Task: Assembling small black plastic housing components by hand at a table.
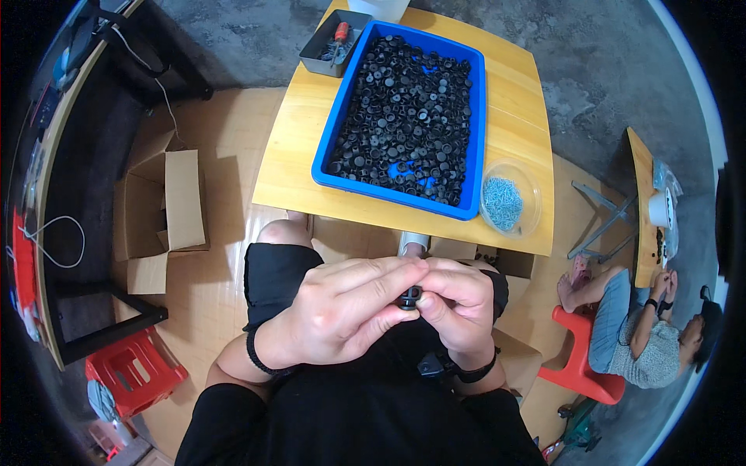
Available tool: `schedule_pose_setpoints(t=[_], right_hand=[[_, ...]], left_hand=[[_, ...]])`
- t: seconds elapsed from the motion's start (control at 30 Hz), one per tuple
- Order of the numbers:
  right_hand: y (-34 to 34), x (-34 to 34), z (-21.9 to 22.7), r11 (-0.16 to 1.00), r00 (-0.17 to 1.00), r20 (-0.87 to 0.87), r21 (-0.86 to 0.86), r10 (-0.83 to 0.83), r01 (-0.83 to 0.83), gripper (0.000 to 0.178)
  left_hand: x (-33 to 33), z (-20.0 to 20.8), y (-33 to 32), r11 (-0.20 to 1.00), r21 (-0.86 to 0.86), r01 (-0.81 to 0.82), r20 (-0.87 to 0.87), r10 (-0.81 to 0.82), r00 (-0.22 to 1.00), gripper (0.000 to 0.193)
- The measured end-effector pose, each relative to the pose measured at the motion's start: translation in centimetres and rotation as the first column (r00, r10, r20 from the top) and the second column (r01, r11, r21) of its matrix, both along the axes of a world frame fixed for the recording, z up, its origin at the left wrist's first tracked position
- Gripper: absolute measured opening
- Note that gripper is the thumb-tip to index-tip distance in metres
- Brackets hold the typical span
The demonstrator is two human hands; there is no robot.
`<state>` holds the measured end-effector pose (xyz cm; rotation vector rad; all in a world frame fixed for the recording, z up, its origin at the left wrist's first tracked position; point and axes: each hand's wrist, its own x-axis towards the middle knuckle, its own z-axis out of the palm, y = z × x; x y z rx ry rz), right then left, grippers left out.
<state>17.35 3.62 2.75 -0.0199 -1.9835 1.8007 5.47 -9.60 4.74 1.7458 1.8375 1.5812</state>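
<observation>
Above my lap, my left hand (338,311) and my right hand (460,303) meet, fingertips pressed together. Between their thumbs and fingers sits a small round black plastic part (409,298), gripped from both sides. My fingers cover most of it, so only its ribbed lower end shows. Beyond the hands, a blue tray (320,172) on the wooden table holds a heap of similar black round parts (412,116). At the tray's near right corner stands a clear round tub (531,203) of small silvery screws (502,203).
A grey bin (315,54) with a red-handled screwdriver (340,35) stands left of the tray on the wooden table (291,147). An open cardboard box (185,198) and a red stool (136,365) are at left. Another person (645,342) sits on a red stool at right.
</observation>
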Motion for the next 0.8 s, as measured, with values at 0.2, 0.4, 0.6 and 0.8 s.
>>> schedule_pose_setpoints(t=[0.2, 0.4, 0.6, 0.8], right_hand=[[0.3, 0.2, -0.8, 0.999, 0.999, -0.019, -0.006, 0.036, -0.036, 0.013], [0.7, 0.7, -1.5, 0.988, 1.0, -0.005, -0.155, 0.01, -0.011, 0.015], [4.4, 3.7, -3.4, 0.937, 0.952, 0.164, -0.2, -0.256, 0.287, 0.024], [15.9, 14.4, -7.7, 0.462, 0.457, 0.089, 0.046, -0.885, 0.886, 0.027]], left_hand=[[-0.1, -0.9, 0.5, 0.998, 0.052, 0.02, -0.002, -0.02, 1.0, 0.034], [-0.3, -1.4, 1.5, 0.998, -0.002, 0.063, -0.005, -0.063, 0.998, 0.039], [0.0, -4.0, 1.9, 0.975, -0.216, -0.047, 0.027, 0.054, 0.998, 0.044], [-6.9, -6.3, 3.3, 0.808, -0.219, -0.546, -0.117, 0.534, 0.837, 0.012]])
